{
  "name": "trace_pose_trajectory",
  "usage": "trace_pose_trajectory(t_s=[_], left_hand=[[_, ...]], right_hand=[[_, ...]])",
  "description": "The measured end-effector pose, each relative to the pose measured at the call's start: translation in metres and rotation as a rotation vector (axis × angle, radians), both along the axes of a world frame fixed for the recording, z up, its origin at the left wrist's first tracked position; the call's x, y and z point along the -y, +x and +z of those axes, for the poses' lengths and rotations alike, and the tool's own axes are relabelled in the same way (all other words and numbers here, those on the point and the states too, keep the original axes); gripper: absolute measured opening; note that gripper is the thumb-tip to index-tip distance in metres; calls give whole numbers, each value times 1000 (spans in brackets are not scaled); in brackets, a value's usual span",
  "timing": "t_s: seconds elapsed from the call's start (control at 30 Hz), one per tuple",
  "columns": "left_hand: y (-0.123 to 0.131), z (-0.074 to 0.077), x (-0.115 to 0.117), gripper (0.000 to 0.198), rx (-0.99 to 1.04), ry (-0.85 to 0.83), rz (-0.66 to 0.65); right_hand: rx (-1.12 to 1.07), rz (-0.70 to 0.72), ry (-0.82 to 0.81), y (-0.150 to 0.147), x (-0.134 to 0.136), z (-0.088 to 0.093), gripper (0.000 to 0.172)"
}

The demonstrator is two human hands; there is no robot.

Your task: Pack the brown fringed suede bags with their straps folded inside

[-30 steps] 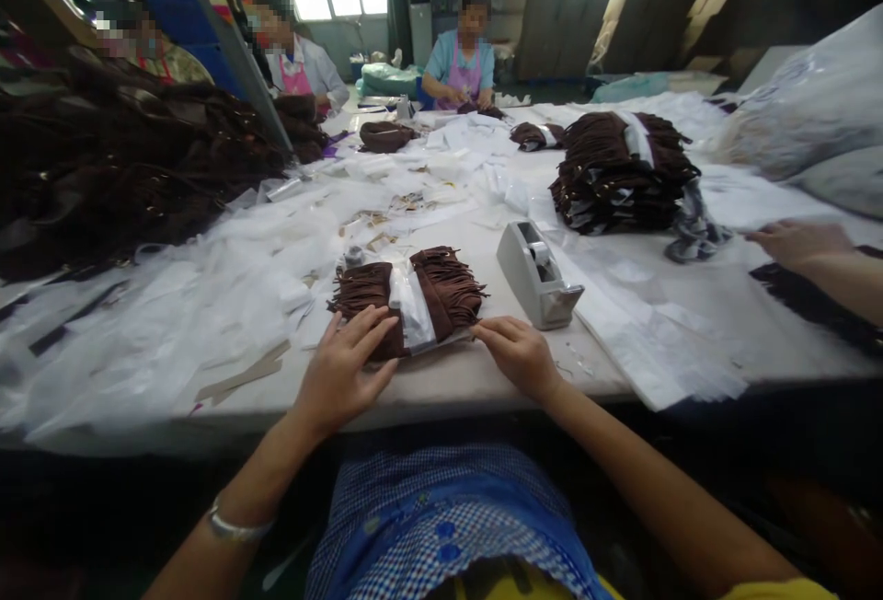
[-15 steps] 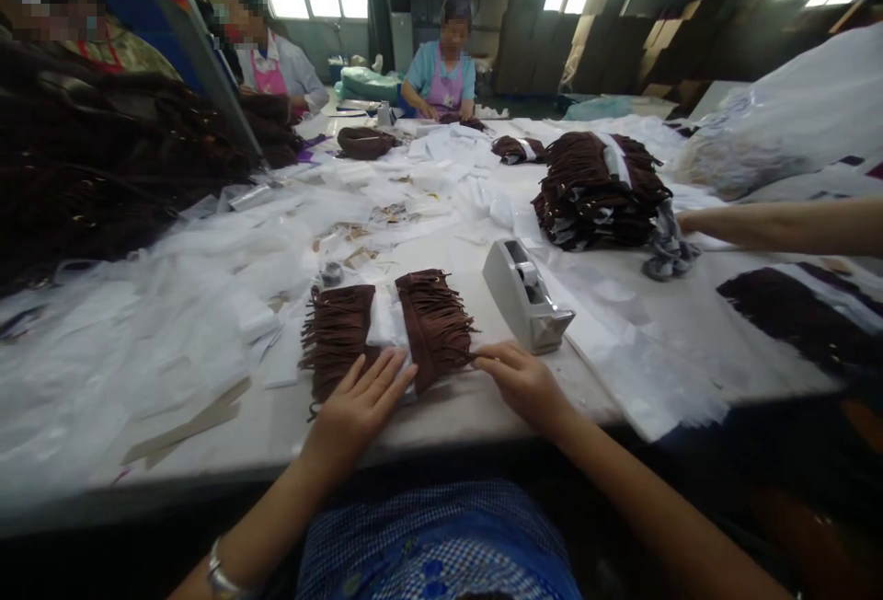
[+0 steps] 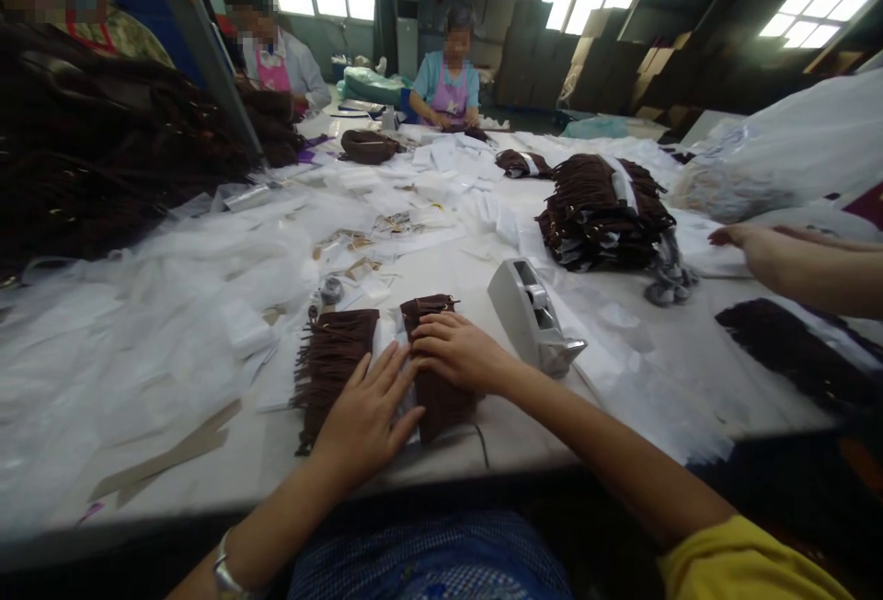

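In front of me on the table lies a dark brown fringed suede bag [image 3: 338, 342], with a white wrap round its middle. My left hand [image 3: 372, 398] rests on the wrap and the left part of the bag, fingers stretched out and flat. Across the right part lies my right hand [image 3: 459, 351], palm down with fingers extended, its tips close to my left fingers. My right hand covers much of the fringe there. Just right of it stands a grey tape dispenser [image 3: 534, 319].
A stack of wrapped fringed bags [image 3: 607, 209] stands at the right back, a grey cloth [image 3: 672, 273] beside it. A co-worker's hands [image 3: 793, 255] reach in from the right. White plastic sheets [image 3: 172, 324] cover the left; brown strips [image 3: 169, 457] lie near the front edge.
My right hand has moved left from the bag's right fringe edge onto its right part. My left hand stays on the wrap. The co-worker's hand at right has left the grey cloth.
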State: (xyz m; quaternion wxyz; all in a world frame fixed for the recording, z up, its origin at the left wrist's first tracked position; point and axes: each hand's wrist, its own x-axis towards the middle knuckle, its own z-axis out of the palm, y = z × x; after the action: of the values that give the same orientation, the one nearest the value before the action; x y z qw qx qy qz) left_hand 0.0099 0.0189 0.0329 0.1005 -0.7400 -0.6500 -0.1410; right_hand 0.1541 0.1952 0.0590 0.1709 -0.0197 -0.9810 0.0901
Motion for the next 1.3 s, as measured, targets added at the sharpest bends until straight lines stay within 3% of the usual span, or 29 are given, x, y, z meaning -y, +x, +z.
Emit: trace_pose_trajectory(t_s=[0.07,0.17,0.23,0.33,0.4,0.5,0.6,0.7,0.83,0.9,0.93,1.0,1.1,1.17,1.3], left_hand=[[0,-11,0,60,-24,-15,26],[0,-16,4,61,-25,-13,35],[-1,-16,4,61,-10,-5,31],[-2,-14,3,60,20,10,29],[-2,-15,2,59,35,13,26],[-3,-17,2,59,41,18,22],[-3,-19,2,60,36,28,26],[-3,-20,2,61,48,35,29],[-3,-20,3,61,70,39,32],[-3,-20,3,60,63,34,29],[-3,-20,2,60,56,30,26],[-4,-19,2,61,44,25,22],[-4,-19,1,60,32,25,18],[-4,-19,1,60,25,24,15],[-4,-20,2,60,29,32,21]], right_hand=[[110,-88,41,10,-21,-5,21],[195,-358,108,33,-38,2,14],[179,-424,142,33,-36,12,23],[161,-182,171,1,-25,19,40],[200,-18,209,-24,-23,16,36],[272,-3,266,-41,-33,8,30],[311,-82,274,-28,-51,6,27],[345,-167,202,-5,-67,11,38],[442,-543,103,9,-75,23,41],[365,-641,104,2,-66,28,40],[295,-598,94,-4,-59,29,41],[184,-358,60,-21,-45,26,40],[201,-19,62,-37,-39,15,31],[267,-2,129,-33,-51,10,28],[385,-190,259,-5,-83,18,24]])
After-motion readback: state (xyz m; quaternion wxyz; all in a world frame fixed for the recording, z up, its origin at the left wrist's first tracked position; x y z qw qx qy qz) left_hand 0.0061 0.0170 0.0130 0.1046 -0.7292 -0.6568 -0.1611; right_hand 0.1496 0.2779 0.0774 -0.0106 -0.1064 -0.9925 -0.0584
